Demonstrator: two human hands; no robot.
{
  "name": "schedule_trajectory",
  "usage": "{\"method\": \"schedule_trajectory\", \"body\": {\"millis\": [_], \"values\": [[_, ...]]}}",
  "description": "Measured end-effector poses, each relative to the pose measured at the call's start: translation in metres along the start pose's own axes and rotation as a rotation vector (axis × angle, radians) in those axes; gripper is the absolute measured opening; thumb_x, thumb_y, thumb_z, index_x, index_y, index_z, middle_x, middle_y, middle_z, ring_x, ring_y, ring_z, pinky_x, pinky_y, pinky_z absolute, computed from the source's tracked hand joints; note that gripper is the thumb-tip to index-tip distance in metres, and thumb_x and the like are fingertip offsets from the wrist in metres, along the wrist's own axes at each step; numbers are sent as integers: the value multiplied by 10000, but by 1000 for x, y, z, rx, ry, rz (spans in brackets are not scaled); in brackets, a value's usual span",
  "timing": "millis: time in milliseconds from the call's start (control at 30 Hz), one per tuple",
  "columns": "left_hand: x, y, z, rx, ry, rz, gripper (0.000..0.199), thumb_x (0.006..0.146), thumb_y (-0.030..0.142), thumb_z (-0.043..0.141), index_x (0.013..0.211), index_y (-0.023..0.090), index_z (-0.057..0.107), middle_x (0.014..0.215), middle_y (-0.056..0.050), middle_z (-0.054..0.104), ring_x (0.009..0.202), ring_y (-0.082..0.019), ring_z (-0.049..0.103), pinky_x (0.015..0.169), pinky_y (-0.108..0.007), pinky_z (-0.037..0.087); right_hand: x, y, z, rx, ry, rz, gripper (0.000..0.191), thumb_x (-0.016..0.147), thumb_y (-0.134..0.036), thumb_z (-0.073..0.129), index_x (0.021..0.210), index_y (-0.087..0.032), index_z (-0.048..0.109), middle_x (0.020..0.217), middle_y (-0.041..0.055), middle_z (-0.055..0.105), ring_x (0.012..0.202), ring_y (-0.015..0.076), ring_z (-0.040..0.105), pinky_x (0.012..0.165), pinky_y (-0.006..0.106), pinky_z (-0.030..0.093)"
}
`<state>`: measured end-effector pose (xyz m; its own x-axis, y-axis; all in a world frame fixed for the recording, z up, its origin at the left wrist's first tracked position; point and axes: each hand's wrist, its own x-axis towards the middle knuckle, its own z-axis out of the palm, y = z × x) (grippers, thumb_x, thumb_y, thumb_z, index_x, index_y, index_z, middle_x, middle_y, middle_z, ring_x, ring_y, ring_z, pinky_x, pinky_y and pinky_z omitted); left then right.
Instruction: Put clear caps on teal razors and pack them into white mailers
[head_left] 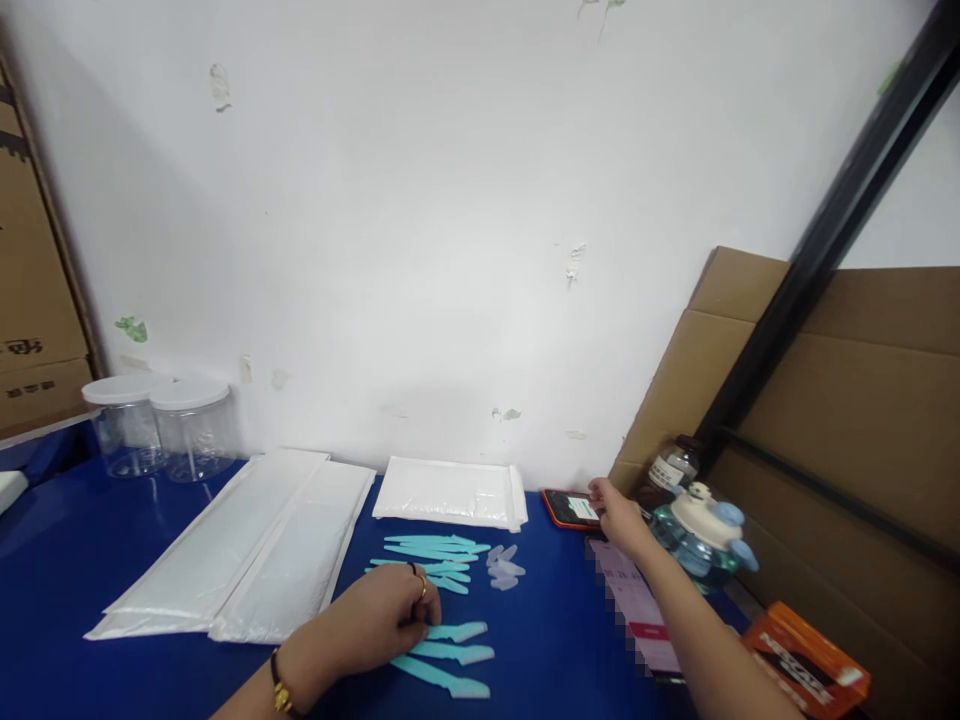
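My left hand (386, 615) is low over the blue table, its fingers curled and pinched at the handle end of a turquoise eyebrow razor (463, 631). Two more eyebrow razors (454, 652) lie just in front of it, blades toward the right. Behind the hand, several others (435, 545) are spread in a loose group. Beside that group is a small heap of translucent blade caps (505, 568). My right hand (616, 515) reaches over a phone in a red-orange case (566, 508), holding nothing I can see, fingers bent near its lit screen.
White padded mailers (281, 560) lie at left, another (450, 492) by the wall. Two clear lidded jars (193, 430) stand back left. On the right are a second phone (637, 610), a brown bottle (669, 470), a teal jug (697, 535) and an orange Nescafé box (806, 660).
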<state>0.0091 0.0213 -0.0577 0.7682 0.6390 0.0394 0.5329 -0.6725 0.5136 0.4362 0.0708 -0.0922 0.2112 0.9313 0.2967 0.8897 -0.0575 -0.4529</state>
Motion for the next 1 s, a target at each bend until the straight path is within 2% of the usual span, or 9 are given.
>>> {"method": "schedule_trajectory", "body": {"millis": [133, 233, 333, 433, 533, 600, 700, 833, 1000], "values": [[0, 0, 0, -1, -1, -9, 238, 689, 128, 488, 808, 259, 646, 728, 30, 607, 702, -125, 527, 585, -198, 341, 0, -2, 2, 4, 8, -2, 444, 589, 20, 365, 952, -217, 461, 948, 27, 622, 835, 149, 625, 794, 273, 390], [1, 0, 0, -5, -3, -8, 224, 692, 131, 485, 798, 251, 641, 735, 30, 615, 704, -125, 531, 590, -198, 345, 1, -12, -9, 47, 77, -3, 456, 575, 11, 375, 959, -224, 451, 966, 30, 611, 834, 153, 626, 817, 293, 392], [1, 0, 1, -2, -5, -1, 202, 701, 135, 480, 778, 237, 636, 726, 23, 618, 720, -134, 535, 615, -205, 357, -3, -35, -25, 179, 109, -55, 485, 551, -10, 352, 975, -233, 430, 981, 16, 579, 816, 139, 631, 791, 282, 416], [1, 0, 1, 7, -14, -2, 201, 704, 138, 479, 787, 237, 634, 724, 20, 616, 726, -139, 535, 625, -210, 361, -20, -71, -31, 320, 119, -111, 487, 562, -34, 329, 996, -235, 418, 1008, 20, 551, 857, 141, 619, 726, 258, 439], [0, 2, 0, 12, -37, -12, 224, 703, 139, 479, 819, 246, 637, 735, 24, 612, 708, -133, 528, 600, -208, 351, -50, -116, -17, 388, 59, -166, 435, 591, -34, 329, 967, -228, 431, 950, 18, 571, 829, 144, 603, 717, 260, 441], [0, 4, -1, 16, -50, -15, 230, 700, 140, 479, 828, 245, 639, 733, 24, 603, 688, -129, 518, 581, -207, 341, -72, -143, -1, 388, -43, -256, 454, 604, -10, 337, 988, -217, 461, 895, 18, 593, 809, 150, 586, 734, 274, 431], [-1, 8, -2, 14, -57, -14, 253, 685, 122, 469, 824, 243, 642, 717, 27, 595, 669, -123, 510, 572, -207, 332, -98, -168, 19, 338, -119, -352, 479, 637, 21, 353, 1019, -230, 495, 873, 11, 606, 857, 161, 553, 794, 298, 398], [-2, 11, -3, 17, -42, -6, 267, 686, 127, 467, 834, 249, 651, 703, 26, 601, 662, -127, 507, 568, -210, 330, -108, -170, 28, 294, -82, -401, 453, 659, 34, 357, 994, -226, 518, 860, 8, 601, 821, 161, 546, 784, 306, 383], [-2, 10, -1, 31, -50, -5, 264, 680, 127, 467, 837, 242, 647, 711, 26, 607, 660, -122, 503, 562, -208, 328, -91, -141, 22, 256, 3, -359, 406, 675, 13, 359, 977, -209, 516, 812, 10, 604, 764, 158, 569, 770, 301, 396]]}}
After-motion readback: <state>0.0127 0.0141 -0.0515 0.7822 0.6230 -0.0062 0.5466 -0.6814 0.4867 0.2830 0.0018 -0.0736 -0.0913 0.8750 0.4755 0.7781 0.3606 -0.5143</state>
